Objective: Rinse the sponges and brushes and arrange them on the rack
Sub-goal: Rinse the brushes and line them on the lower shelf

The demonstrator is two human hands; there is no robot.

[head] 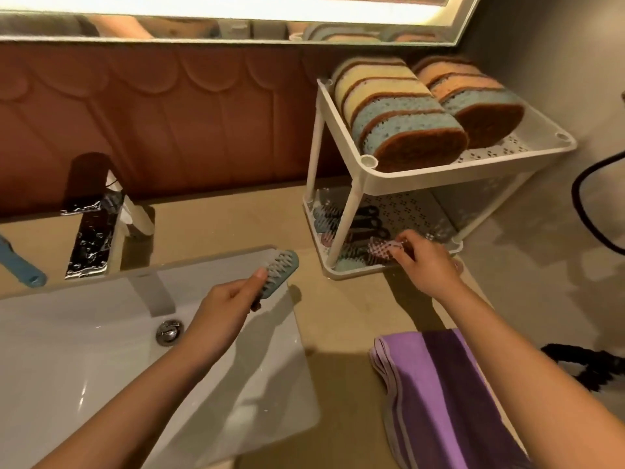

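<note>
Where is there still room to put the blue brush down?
Bare counter lies between the sink and the purple towel, in front of the rack. The rack's lower shelf is bare at its back right; its front left is crowded with brushes, and sponges fill most of the top.

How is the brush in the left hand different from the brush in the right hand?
The blue brush is held by the left hand at the corner of the sink; the pink brush is held by the right hand at the lower shelf of the rack. Both have short bristles.
</note>
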